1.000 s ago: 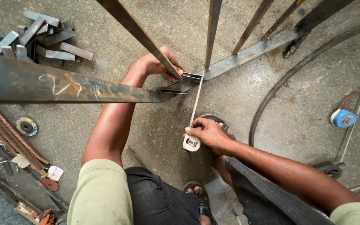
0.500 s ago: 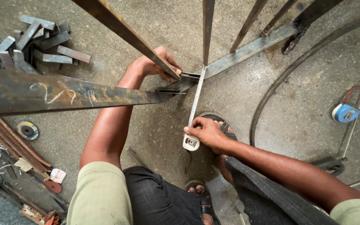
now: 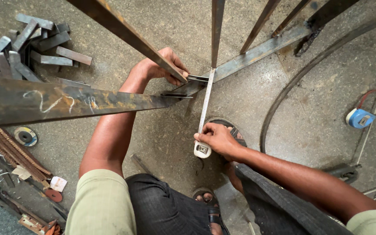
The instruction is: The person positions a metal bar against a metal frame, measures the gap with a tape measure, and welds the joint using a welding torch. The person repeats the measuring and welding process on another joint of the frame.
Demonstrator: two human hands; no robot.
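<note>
Holding the tape measure case (image 3: 202, 149) closed in my right hand (image 3: 217, 138) above the concrete floor (image 3: 283, 100), I stretch its blade (image 3: 206, 102) to the flat steel bar (image 3: 257, 51); my left hand (image 3: 159, 67) pinches the blade's end there; if that pinch slackens, I judge the blade could snap back or skew against the upright bar (image 3: 216, 30), spoiling the reading.

My left arm reaches straight forward and down, its left hand (image 3: 159, 67) curled, fingers (image 3: 177, 78) pinched shut. My right arm comes in from the lower right, forearm angled leftward, right hand (image 3: 216, 139) closed, knuckles up.
</note>
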